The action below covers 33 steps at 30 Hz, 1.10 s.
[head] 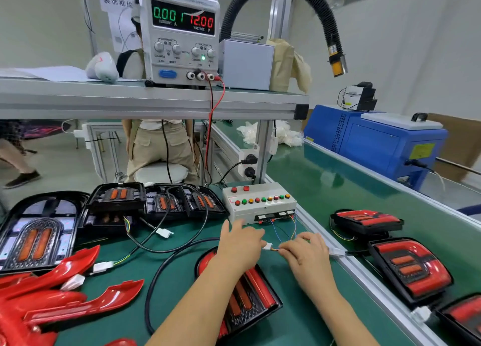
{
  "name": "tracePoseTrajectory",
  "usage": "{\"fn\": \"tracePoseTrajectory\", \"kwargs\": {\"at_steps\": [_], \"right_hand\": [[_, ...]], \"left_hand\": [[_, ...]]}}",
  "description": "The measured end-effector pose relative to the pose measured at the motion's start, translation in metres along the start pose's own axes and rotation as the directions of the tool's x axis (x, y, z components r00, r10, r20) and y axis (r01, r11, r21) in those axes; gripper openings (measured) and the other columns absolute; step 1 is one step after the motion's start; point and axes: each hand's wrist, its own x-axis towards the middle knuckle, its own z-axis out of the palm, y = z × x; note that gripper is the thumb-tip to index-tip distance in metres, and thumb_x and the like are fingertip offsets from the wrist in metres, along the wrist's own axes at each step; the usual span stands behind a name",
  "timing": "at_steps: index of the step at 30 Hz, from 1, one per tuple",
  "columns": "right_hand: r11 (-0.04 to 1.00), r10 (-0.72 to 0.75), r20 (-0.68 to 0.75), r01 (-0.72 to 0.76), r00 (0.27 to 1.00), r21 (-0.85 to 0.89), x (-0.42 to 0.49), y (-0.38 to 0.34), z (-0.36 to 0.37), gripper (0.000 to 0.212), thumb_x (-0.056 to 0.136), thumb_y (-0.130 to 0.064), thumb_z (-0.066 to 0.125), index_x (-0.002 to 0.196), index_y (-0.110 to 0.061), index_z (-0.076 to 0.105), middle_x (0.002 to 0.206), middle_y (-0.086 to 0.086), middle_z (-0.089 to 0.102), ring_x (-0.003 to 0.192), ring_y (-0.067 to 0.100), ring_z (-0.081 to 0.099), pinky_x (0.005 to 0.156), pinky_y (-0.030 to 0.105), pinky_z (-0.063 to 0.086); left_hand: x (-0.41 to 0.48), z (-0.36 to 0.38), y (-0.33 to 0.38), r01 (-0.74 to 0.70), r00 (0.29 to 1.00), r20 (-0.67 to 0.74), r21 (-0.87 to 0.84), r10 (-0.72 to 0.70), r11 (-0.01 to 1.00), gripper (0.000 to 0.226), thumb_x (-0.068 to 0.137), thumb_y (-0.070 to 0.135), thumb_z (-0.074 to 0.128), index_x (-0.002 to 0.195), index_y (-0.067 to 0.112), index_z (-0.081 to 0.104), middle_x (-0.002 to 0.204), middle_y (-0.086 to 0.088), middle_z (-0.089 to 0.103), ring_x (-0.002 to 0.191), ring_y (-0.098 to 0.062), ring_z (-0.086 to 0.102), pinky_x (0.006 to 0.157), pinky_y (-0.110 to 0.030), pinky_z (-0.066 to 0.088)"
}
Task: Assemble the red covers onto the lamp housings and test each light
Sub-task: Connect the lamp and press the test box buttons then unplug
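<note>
Green bench point(182, 275), test box point(259, 207) at back. L hand point(240, 244) fingers pinch white connector point(267, 246); R hand point(307, 254) fingers pinch wire end point(276, 249) touching it. Covered lamp point(250, 301) lies under L forearm. Loose red covers point(78, 301) front-left, bare housings point(36, 231) behind them. PSU point(182, 33) reads 12.00 V.

The walls point(429, 46) are white and plain. The floor point(65, 168) is pale grey. A grey metal shelf point(130, 103) runs above a green table point(294, 325). To the right lies a green belt point(338, 189) with aluminium rails. Behind the table stands a white stool point(151, 174).
</note>
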Motion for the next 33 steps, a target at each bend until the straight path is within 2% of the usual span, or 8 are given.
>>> {"fn": "tracePoseTrajectory", "kwargs": {"at_steps": [6,15,20,25,27,29,31,33], "right_hand": [[0.999,0.013,0.03,-0.015,0.999,0.042,-0.001,-0.001,-0.001,0.014,0.07,-0.019,0.085,0.079,-0.026,0.077,0.069,-0.019,0.05,0.083,0.025,0.059,0.083,0.049,0.045],[1.0,0.003,-0.005,-0.003,1.0,-0.025,0.0,-0.01,-0.006,0.015,0.065,-0.021,0.089,0.069,-0.028,0.076,0.059,-0.016,0.056,0.075,0.024,0.058,0.08,0.047,0.047],[0.976,0.215,-0.098,-0.218,0.972,-0.023,-0.004,0.01,-0.008,0.009,0.08,-0.018,0.076,0.075,-0.024,0.076,0.065,-0.012,0.066,0.086,0.031,0.058,0.085,0.042,0.036],[0.923,0.273,0.288,-0.165,0.918,-0.348,0.004,0.0,0.008,0.033,0.101,-0.038,0.038,0.11,-0.035,0.069,0.114,-0.015,0.066,0.123,0.018,0.039,0.106,0.034,0.02],[0.955,0.205,0.262,-0.134,0.943,-0.264,0.007,-0.004,-0.001,0.043,0.1,-0.038,0.027,0.108,-0.03,0.069,0.114,-0.012,0.065,0.121,0.019,0.043,0.104,0.033,0.027],[0.97,0.229,0.188,-0.24,0.955,0.04,0.009,-0.008,-0.014,0.046,0.096,-0.038,0.025,0.087,-0.029,0.069,0.088,-0.007,0.067,0.096,0.021,0.054,0.084,0.033,0.037],[0.731,0.421,0.427,-0.578,0.8,0.362,0.015,-0.015,-0.028,0.041,0.1,-0.039,0.036,0.074,-0.026,0.065,0.071,-0.003,0.064,0.072,0.019,0.056,0.067,0.03,0.038],[0.383,0.376,0.751,-0.829,0.543,0.408,0.012,-0.021,-0.038,0.047,0.098,-0.052,0.042,0.082,-0.017,0.069,0.075,0.007,0.07,0.064,0.019,0.061,0.056,0.026,0.04]], "left_hand": [[0.014,-0.014,-0.001,-0.088,0.995,0.03,-0.233,0.098,0.968,0.03,0.098,0.036,0.047,0.119,0.024,0.065,0.114,-0.003,0.064,0.119,-0.023,0.037,0.1,-0.036,0.035],[0.015,-0.006,-0.004,-0.084,0.996,0.015,-0.274,0.091,0.958,0.025,0.098,0.033,0.045,0.112,0.025,0.064,0.112,-0.006,0.059,0.112,-0.025,0.042,0.093,-0.037,0.039],[0.009,-0.013,-0.037,0.035,0.996,-0.065,-0.412,-0.067,0.911,0.023,0.099,0.03,0.044,0.106,0.018,0.063,0.113,-0.011,0.055,0.113,-0.027,0.045,0.096,-0.039,0.042],[-0.001,-0.028,-0.017,-0.176,0.978,-0.189,-0.546,0.084,0.819,0.017,0.094,0.033,0.056,0.101,0.025,0.069,0.11,-0.002,0.062,0.112,-0.025,0.047,0.102,-0.04,0.037],[-0.01,-0.025,-0.001,-0.26,0.953,-0.261,-0.435,0.156,0.862,0.022,0.093,0.042,0.055,0.107,0.033,0.069,0.109,0.007,0.061,0.115,-0.019,0.041,0.103,-0.034,0.031],[-0.021,-0.021,0.01,-0.322,0.915,-0.346,-0.32,0.206,0.891,0.025,0.093,0.047,0.052,0.113,0.04,0.066,0.107,0.008,0.055,0.111,-0.016,0.037,0.093,-0.028,0.027],[-0.033,-0.02,0.02,-0.389,0.869,-0.422,-0.26,0.258,0.884,0.026,0.094,0.045,0.052,0.116,0.043,0.064,0.104,0.005,0.051,0.106,-0.017,0.035,0.086,-0.027,0.022],[-0.043,-0.018,0.024,-0.429,0.847,-0.44,-0.232,0.299,0.873,0.026,0.094,0.04,0.052,0.118,0.042,0.063,0.105,0.004,0.05,0.106,-0.018,0.035,0.088,-0.029,0.023]]}}
